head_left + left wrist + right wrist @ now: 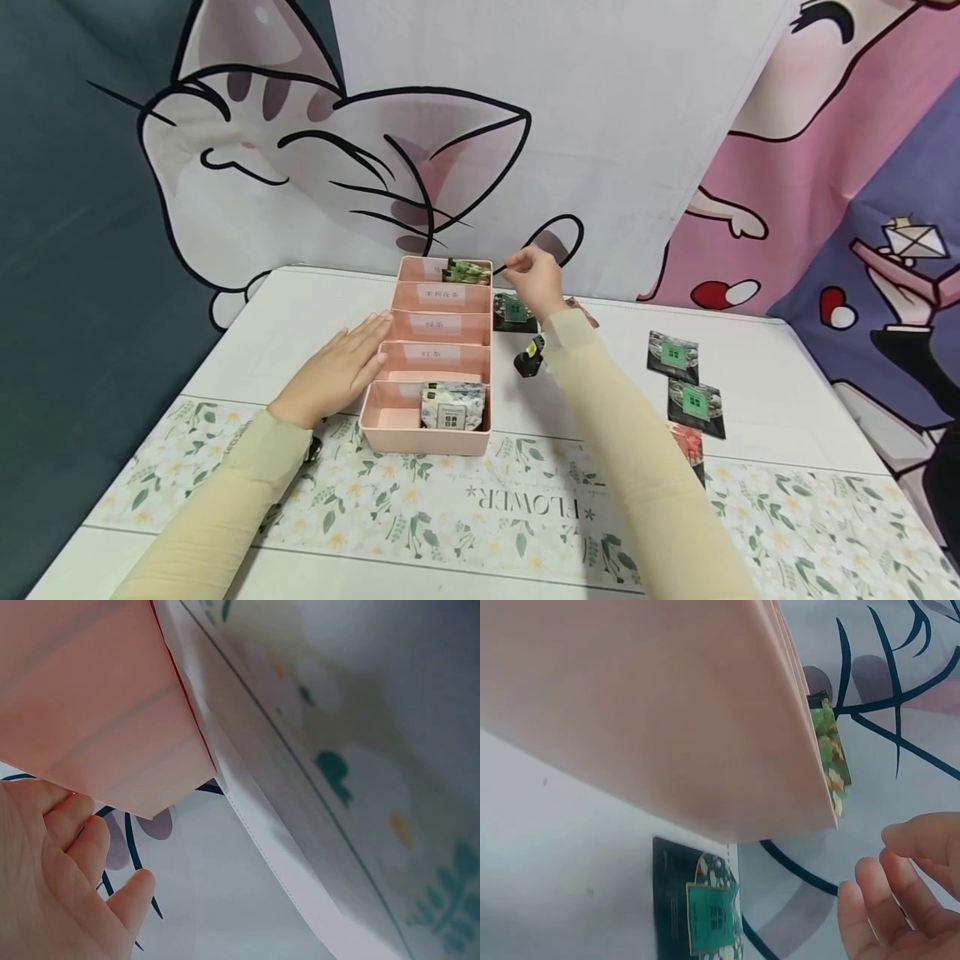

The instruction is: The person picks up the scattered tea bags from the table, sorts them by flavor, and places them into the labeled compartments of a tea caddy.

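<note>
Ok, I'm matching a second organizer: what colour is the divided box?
The divided box is pale pink, showing best in the head view.

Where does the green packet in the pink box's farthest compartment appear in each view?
Head: green packet, just above centre.
Left wrist: not in it.
Right wrist: right of centre, slightly above the middle.
Shared landmark: the pink box, upper left in both wrist views.

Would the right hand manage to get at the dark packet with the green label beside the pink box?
Probably yes: the right hand looks empty and is near the green-labelled packet, which lies on the table with nothing visible on top. The pink box stands beside it, not over it.
</note>
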Demonstrator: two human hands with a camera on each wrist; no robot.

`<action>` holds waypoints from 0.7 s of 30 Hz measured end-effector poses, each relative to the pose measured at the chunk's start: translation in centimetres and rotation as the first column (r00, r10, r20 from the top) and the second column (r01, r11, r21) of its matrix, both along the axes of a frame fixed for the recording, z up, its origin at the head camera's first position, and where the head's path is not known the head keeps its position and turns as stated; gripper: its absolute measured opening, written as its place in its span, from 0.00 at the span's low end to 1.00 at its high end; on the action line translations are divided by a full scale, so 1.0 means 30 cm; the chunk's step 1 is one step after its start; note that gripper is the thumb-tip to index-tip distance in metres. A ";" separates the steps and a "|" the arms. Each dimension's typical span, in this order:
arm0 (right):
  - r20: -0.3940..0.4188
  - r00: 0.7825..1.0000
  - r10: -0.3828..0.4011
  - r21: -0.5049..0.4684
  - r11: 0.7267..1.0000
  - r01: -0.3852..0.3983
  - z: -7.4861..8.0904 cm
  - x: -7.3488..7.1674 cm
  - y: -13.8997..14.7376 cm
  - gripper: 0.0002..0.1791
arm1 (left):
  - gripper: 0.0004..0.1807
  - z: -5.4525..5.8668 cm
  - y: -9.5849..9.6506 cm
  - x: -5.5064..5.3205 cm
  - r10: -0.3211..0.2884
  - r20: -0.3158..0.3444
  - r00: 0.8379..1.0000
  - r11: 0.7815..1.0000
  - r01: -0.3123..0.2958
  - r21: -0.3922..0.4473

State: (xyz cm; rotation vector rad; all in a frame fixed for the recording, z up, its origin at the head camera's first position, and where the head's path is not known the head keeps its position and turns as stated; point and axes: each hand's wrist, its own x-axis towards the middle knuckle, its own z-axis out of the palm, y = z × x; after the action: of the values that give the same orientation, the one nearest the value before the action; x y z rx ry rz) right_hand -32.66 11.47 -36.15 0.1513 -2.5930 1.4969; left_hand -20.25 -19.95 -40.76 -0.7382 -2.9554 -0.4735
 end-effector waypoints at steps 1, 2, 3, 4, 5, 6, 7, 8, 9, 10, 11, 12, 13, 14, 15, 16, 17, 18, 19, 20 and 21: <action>-0.001 1.000 0.005 -0.001 1.000 -0.005 -0.001 0.004 0.008 0.04 | 0.34 -0.001 0.000 -0.001 -0.001 0.002 1.000 1.000 0.001 0.000; 0.001 1.000 0.008 -0.006 1.000 -0.008 -0.003 0.007 0.016 0.04 | 0.34 -0.001 0.000 -0.001 -0.002 0.002 1.000 1.000 0.002 0.002; 0.003 1.000 0.011 -0.007 1.000 -0.011 -0.005 0.010 0.024 0.05 | 0.34 -0.002 0.000 -0.001 -0.001 0.005 1.000 1.000 0.001 0.004; 0.002 1.000 0.009 -0.001 1.000 -0.009 -0.008 0.012 0.032 0.05 | 0.34 -0.002 0.000 -0.001 -0.001 0.005 1.000 1.000 0.001 0.004; 0.005 1.000 0.008 0.004 1.000 -0.008 -0.010 0.015 0.040 0.05 | 0.34 -0.002 0.000 -0.001 -0.001 0.004 1.000 1.000 0.001 0.003; 0.008 1.000 0.008 0.005 1.000 -0.008 -0.014 0.016 0.048 0.06 | 0.34 -0.003 -0.001 -0.001 0.001 0.003 1.000 1.000 -0.001 0.003; 0.011 1.000 0.004 0.013 1.000 -0.004 -0.016 0.017 0.055 0.07 | 0.34 -0.003 -0.002 -0.001 0.002 0.002 1.000 1.000 -0.002 0.002; 0.018 1.000 0.001 0.016 1.000 -0.001 -0.020 0.019 0.063 0.07 | 0.34 -0.003 -0.003 -0.001 0.002 0.001 1.000 1.000 -0.002 0.002; 0.022 1.000 0.000 0.023 1.000 -0.001 -0.024 0.019 0.070 0.08 | 0.34 -0.003 -0.003 -0.001 0.003 0.002 1.000 1.000 -0.003 0.003; 0.031 1.000 -0.001 0.025 1.000 0.000 -0.027 0.020 0.076 0.08 | 0.34 -0.003 -0.004 -0.001 0.002 0.000 1.000 1.000 -0.002 0.002; 0.038 0.999 0.001 0.030 1.000 -0.002 -0.030 0.022 0.083 0.08 | 0.34 -0.004 -0.005 -0.002 0.002 -0.001 1.000 1.000 -0.002 0.003; 0.044 0.999 0.001 0.036 0.999 -0.002 -0.034 0.023 0.089 0.08 | 0.34 -0.004 -0.005 -0.002 0.002 -0.003 1.000 1.000 -0.002 0.005; 0.055 0.999 0.001 0.043 0.999 -0.003 -0.037 0.025 0.094 0.09 | 0.34 -0.004 -0.005 -0.001 0.000 -0.004 1.000 1.000 0.000 0.008; 0.070 0.998 0.002 0.048 0.999 -0.005 -0.042 0.026 0.100 0.10 | 0.34 -0.004 -0.006 -0.001 -0.003 -0.007 1.000 1.000 0.003 0.010; 0.087 0.996 0.001 0.049 0.999 -0.006 -0.046 0.027 0.105 0.10 | 0.34 -0.004 -0.006 0.000 -0.005 -0.010 1.000 1.000 0.005 0.012; 0.104 0.995 -0.001 0.052 0.999 -0.005 -0.049 0.029 0.109 0.11 | 0.34 -0.004 -0.006 0.000 -0.005 -0.013 1.000 1.000 0.005 0.014; 0.118 0.993 -0.003 0.056 0.998 -0.003 -0.055 0.029 0.114 0.12 | 0.34 -0.004 -0.005 0.001 -0.006 -0.016 1.000 1.000 0.006 0.016; 0.133 0.991 -0.007 0.059 0.998 0.000 -0.061 0.028 0.118 0.13 | 0.33 -0.004 -0.005 0.002 -0.007 -0.017 1.000 1.000 0.007 0.017; 0.146 0.989 -0.011 0.059 0.998 0.002 -0.066 0.026 0.121 0.14 | 0.33 -0.003 -0.005 0.002 -0.009 -0.020 1.000 1.000 0.010 0.017; 0.158 0.987 -0.015 0.059 0.998 0.006 -0.071 0.024 0.125 0.14 | 0.33 -0.004 -0.005 0.002 -0.010 -0.023 1.000 1.000 0.010 0.017; 0.165 0.986 -0.017 0.054 0.998 0.008 -0.076 0.023 0.128 0.14 | 0.33 -0.004 -0.005 0.003 -0.009 -0.022 1.000 1.000 0.010 0.018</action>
State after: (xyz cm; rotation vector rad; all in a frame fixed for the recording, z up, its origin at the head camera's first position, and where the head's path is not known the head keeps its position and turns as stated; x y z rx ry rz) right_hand -31.97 15.33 -38.45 0.0167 -2.7583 1.4964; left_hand -20.16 -20.09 -40.87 -0.7508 -2.9249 -0.4883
